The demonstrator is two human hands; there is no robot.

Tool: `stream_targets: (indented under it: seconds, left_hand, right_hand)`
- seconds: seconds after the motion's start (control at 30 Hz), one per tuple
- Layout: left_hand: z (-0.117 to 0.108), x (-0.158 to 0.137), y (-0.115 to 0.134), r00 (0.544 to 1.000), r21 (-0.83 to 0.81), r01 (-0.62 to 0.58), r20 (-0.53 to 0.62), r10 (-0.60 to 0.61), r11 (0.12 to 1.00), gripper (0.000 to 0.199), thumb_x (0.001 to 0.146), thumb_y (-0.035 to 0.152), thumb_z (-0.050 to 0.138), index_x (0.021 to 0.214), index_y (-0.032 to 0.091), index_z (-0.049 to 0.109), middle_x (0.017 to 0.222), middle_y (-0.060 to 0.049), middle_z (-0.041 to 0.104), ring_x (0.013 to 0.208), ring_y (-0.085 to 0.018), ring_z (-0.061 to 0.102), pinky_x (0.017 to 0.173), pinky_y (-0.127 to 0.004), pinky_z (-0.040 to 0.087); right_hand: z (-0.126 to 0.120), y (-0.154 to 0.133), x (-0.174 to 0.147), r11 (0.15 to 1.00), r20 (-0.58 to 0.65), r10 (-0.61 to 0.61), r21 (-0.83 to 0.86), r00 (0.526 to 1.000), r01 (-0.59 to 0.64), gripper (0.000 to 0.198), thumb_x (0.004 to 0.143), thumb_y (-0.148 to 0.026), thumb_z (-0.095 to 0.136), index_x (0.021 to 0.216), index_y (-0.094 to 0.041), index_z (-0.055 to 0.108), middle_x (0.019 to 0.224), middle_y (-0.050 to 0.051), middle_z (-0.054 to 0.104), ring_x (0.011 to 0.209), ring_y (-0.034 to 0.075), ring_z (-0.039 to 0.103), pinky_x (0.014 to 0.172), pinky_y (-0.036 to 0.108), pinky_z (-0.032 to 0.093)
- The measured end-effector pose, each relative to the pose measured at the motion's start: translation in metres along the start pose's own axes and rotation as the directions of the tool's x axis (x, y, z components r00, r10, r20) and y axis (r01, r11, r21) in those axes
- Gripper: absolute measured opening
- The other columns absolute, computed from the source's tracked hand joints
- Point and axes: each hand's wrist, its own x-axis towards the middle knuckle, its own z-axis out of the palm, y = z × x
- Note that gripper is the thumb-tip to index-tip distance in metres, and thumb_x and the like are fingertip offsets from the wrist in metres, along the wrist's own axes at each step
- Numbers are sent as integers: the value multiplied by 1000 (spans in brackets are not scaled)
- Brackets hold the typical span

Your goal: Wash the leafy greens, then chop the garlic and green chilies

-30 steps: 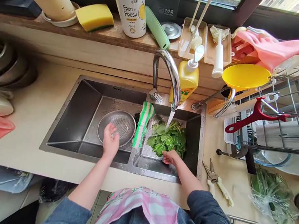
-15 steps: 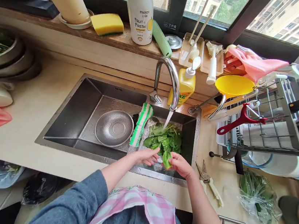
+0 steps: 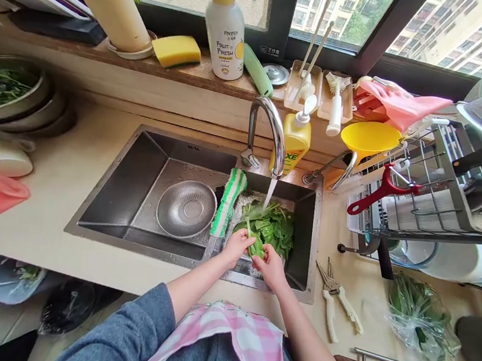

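Over the front of the right sink basin, both hands pinch one leafy green sprig. My left hand has its fingers closed on the stem side, while my right hand grips the leaf end. Just behind them lies a pile of wet leafy greens. Water runs onto that pile from the chrome faucet. A green-and-white striped cloth hangs over the divider beside my left hand.
In the left basin sits a metal strainer. Pruning shears lie on the counter to the right, near a plastic bag of greens. A wire dish rack stands behind. Stacked metal bowls with greens are at far left.
My left hand has gone from open to closed on the sprig. My right hand has moved left with the sprig, so both hands now meet. The view has shifted slightly.
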Motion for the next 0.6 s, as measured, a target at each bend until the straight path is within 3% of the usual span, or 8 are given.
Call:
stream_targets:
  seconds: [0.07, 0.13, 0.23, 0.43, 0.53, 0.6]
  left_hand:
    - [0, -1, -2, 999, -1, -27, -23, 27, 1000, 42, 50, 35, 78, 75, 15, 52, 67, 1, 61, 62, -12, 59, 63, -26, 48]
    - [1, -2, -3, 998, 2, -44, -46, 44, 999, 41, 52, 36, 77, 76, 16, 51, 68, 0, 63, 62, -12, 60, 63, -26, 48]
    - [3, -4, -4, 997, -5, -55, -52, 55, 998, 40, 57, 39, 73, 80, 17, 50, 70, -1, 64, 62, -12, 61, 62, -25, 48]
    - [-3, 3, 4, 977, 71, -143, -147, 152, 987, 35, 63, 42, 67, 79, 18, 48, 63, 3, 58, 53, -8, 56, 52, -19, 42]
    - [-7, 18, 13, 992, 294, -82, -64, 105, 952, 30, 66, 41, 65, 78, 16, 52, 66, 0, 60, 59, -12, 58, 54, -21, 44]
    - [-6, 27, 17, 994, 469, -12, -89, 61, 883, 30, 66, 38, 66, 84, 16, 56, 76, -5, 64, 72, -17, 61, 63, -25, 46]
  right_hand:
    - [3, 2, 0, 973, -38, -56, -226, 998, 46, 10, 77, -32, 47, 76, -22, 44, 57, -4, 50, 49, 13, 51, 49, 23, 36]
    - [5, 1, -1, 897, -51, -126, -432, 991, 92, 16, 82, -29, 38, 70, -21, 44, 57, -1, 51, 53, 13, 50, 52, 24, 33]
    - [11, 2, -2, 828, -89, -164, -553, 982, 88, 20, 85, -26, 33, 71, -21, 45, 63, 1, 53, 58, 14, 49, 55, 24, 29]
    - [3, 17, 9, 971, -325, 61, -199, 944, -131, 27, 86, -31, 25, 66, -24, 42, 55, -1, 46, 51, 14, 42, 49, 24, 31]
    - [-12, 17, 9, 995, -353, 97, 44, 931, -87, 27, 84, -41, 28, 73, -24, 46, 55, -3, 44, 46, 13, 40, 44, 24, 32]
    - [-18, 14, 6, 983, -291, 97, 176, 952, -46, 26, 79, -47, 40, 79, -24, 51, 55, -4, 45, 45, 12, 41, 44, 24, 34]
